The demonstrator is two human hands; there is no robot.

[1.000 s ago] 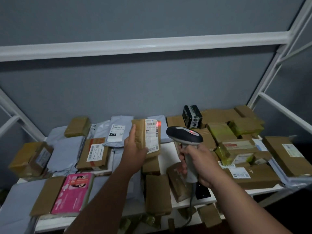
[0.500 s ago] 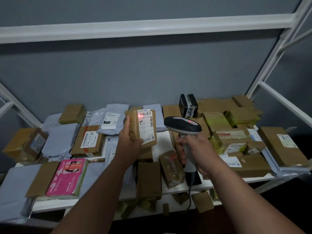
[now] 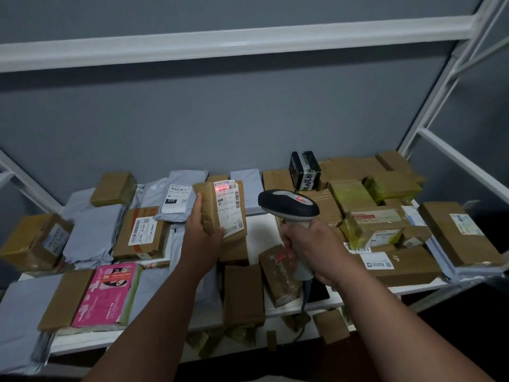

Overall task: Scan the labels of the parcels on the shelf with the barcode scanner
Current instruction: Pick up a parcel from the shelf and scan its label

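White shelf (image 3: pixel 259 235), grey wall behind. Left end: grey mailer bags (image 3: pixel 93 238) and brown boxes (image 3: pixel 35 241). Front left edge: pink packet (image 3: pixel 108 293) beside a flat brown parcel (image 3: pixel 66 299). Front middle: upright brown box (image 3: pixel 243 295). Right end: piled brown cartons (image 3: pixel 460 232), some with yellow-green tape; black box (image 3: pixel 304 169) at back edge.

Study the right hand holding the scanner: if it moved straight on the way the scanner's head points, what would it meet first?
Most likely the brown parcel held up by the left hand; the right hand aims the scanner at its label, though depth is uncertain.
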